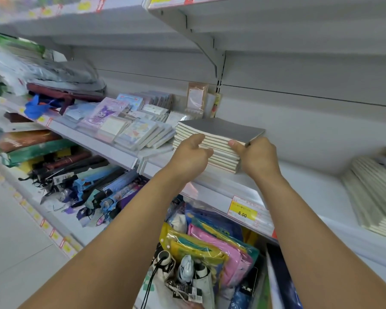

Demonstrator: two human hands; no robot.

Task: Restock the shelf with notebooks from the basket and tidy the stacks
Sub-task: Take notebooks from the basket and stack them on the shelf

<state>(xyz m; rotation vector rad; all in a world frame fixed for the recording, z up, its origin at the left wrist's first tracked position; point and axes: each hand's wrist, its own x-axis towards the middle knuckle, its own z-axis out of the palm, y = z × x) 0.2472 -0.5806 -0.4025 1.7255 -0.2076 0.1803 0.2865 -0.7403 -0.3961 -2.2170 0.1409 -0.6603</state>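
Right, both hands on the notebook stack (216,141) on the white shelf (221,184).
Left hand (191,158) curls against its front edge; right hand (255,157) grasps the right corner, thumb pressing the pages.

I saw a stack of notebooks (212,143) at the frame's centre with matt grey card covers and cream paper edges. The shelf (221,186) under it looked like smooth white painted metal. At lower centre, packets (210,246) wore glossy clear plastic. The price tag (242,211) looked like shiny yellow paper.
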